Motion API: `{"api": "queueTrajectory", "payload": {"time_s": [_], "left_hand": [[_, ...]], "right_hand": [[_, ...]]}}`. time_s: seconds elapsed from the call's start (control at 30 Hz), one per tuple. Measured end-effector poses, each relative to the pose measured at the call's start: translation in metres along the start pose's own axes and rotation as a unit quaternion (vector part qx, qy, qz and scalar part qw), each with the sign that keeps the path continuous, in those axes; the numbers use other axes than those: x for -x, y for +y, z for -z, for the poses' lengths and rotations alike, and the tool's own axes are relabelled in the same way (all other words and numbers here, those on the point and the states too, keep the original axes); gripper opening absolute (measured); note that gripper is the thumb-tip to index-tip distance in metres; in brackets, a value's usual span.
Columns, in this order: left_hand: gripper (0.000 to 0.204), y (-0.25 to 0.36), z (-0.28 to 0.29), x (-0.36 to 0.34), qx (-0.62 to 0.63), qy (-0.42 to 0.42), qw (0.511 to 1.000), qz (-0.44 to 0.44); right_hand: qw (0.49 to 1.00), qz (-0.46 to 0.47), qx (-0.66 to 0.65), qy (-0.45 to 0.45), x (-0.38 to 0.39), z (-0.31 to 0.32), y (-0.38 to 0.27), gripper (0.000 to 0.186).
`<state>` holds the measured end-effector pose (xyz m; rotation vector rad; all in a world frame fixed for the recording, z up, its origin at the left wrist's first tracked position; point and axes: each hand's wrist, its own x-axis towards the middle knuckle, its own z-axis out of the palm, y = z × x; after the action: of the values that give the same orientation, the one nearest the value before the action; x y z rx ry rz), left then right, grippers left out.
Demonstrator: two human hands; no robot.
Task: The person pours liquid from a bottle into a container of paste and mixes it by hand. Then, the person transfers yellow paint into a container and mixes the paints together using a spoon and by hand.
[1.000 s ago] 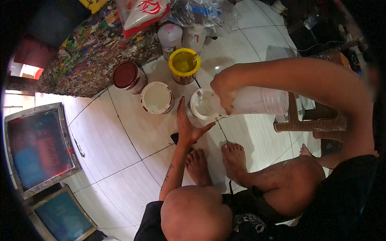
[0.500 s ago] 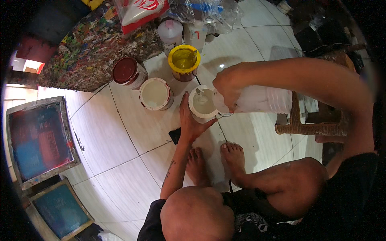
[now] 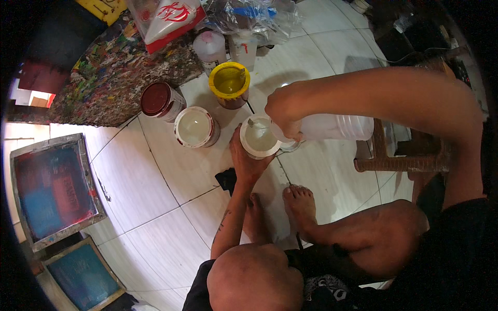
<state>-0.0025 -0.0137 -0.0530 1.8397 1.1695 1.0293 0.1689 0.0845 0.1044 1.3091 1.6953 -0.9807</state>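
While the person's left hand (image 3: 249, 163) grasps a white round plastic tub (image 3: 261, 138) mid-frame, the right hand (image 3: 285, 110) clasps a translucent cylindrical plastic container (image 3: 337, 127), tilted, right of centre.

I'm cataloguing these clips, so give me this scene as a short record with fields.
Left hand: cupped around a white tub
Right hand: gripping a translucent container, tilted nearly level beside the tub
Nearby: yellow-rimmed tub, dark-red-topped tub, second white tub
Far left: two framed panels
Floor: pale tiles
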Motion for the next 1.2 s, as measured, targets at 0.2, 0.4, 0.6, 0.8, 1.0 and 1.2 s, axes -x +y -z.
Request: {"api": "queueTrajectory", "payload": {"time_s": [0.2, 0.4, 0.6, 0.8, 1.0, 1.2], "left_hand": [[0.113, 0.004, -0.009, 0.004, -0.037, 0.008, 0.999, -0.003], [0.114, 0.002, -0.008, 0.005, -0.045, 0.007, 0.999, -0.004], [0.109, -0.006, -0.014, 0.003, -0.07, 0.027, 0.997, -0.028], [0.114, -0.011, -0.014, 0.0, -0.031, -0.028, 0.999, 0.02], [0.111, -0.013, -0.015, 0.005, -0.048, 0.052, 0.995, -0.063], [0.112, -0.005, -0.005, 0.009, -0.037, 0.019, 0.999, 0.021]], "right_hand": [[1.0, -0.021, 0.009, -0.002, -0.005, 0.0, -0.001, 0.081], [1.0, -0.028, 0.011, 0.003, -0.005, -0.005, -0.002, 0.083], [0.999, -0.033, 0.006, 0.014, -0.004, -0.011, -0.002, 0.085], [0.998, -0.029, -0.013, 0.056, 0.008, -0.022, 0.002, 0.087], [0.985, -0.017, -0.063, 0.157, 0.043, -0.063, 0.017, 0.089], [0.938, 0.022, -0.176, 0.299, 0.058, -0.139, 0.022, 0.092]]}}
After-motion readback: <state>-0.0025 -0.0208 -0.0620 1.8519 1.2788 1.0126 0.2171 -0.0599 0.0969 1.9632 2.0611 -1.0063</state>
